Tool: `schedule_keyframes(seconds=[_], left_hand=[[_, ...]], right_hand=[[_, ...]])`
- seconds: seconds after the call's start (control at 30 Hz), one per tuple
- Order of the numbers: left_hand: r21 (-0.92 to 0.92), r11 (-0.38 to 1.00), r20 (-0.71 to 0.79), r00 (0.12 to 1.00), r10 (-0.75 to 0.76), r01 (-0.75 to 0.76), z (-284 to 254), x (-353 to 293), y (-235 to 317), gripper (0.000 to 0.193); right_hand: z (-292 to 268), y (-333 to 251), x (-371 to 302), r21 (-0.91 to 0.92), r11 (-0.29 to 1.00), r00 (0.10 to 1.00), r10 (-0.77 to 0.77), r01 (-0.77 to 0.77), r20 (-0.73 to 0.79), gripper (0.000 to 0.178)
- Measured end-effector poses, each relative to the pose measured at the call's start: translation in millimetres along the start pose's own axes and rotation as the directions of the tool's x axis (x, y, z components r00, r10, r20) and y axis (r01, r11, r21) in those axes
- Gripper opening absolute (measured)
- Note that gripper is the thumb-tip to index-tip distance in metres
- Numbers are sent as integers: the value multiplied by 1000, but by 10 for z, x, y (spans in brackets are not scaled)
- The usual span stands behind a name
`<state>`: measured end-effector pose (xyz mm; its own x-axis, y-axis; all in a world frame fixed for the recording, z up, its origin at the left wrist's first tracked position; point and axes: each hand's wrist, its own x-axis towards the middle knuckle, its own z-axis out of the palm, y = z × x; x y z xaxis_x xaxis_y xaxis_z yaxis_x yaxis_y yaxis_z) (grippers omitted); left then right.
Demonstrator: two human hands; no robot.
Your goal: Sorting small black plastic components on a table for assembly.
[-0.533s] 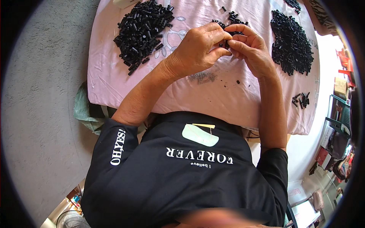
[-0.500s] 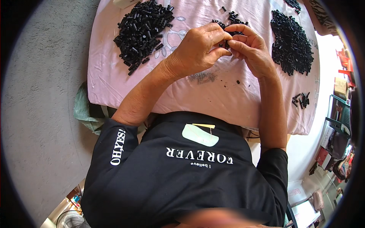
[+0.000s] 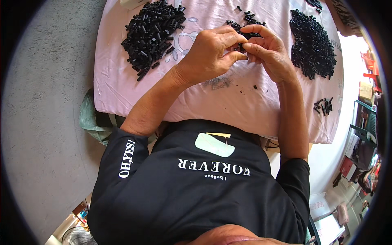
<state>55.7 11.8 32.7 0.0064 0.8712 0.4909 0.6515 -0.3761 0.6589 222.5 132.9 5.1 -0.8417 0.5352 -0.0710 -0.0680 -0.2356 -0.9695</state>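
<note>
My left hand (image 3: 214, 49) and my right hand (image 3: 267, 51) meet above the middle of the table, their fingertips pinched together. Between them is a small black plastic part (image 3: 241, 47), mostly hidden by the fingers, so its exact shape does not show. Just beyond the fingers lies a loose group of small black parts (image 3: 252, 18). Below my left hand is a scatter of tiny silvery metal pieces (image 3: 218, 83). One black bit (image 3: 255, 87) sits alone nearer to me.
A heap of black cylindrical parts (image 3: 151, 34) lies at the left, and a heap of smaller black parts (image 3: 312, 45) at the right. Several slim black pieces (image 3: 324, 107) rest near the right edge. A pink cloth (image 3: 134, 96) covers the table; a green bag (image 3: 92, 118) hangs at its left corner.
Both hands stay nearly in place, with only slight finger movement around the black part. The heaps look the same.
</note>
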Motion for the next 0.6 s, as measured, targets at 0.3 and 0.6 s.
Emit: schedule_keyframes(seconds=[0.3, 0.6], left_hand=[[18, 1000, 3, 1000, -21, 21, -4, -12, 26, 27], [6, 1000, -28, 999, -24, 24, -1, -28, 33, 25]], right_hand=[[10, -49, -14, -34, 999, 1000, -1, 2, 18, 36], [47, -101, -38, -69, 997, 1000, -23, 24, 16, 37]])
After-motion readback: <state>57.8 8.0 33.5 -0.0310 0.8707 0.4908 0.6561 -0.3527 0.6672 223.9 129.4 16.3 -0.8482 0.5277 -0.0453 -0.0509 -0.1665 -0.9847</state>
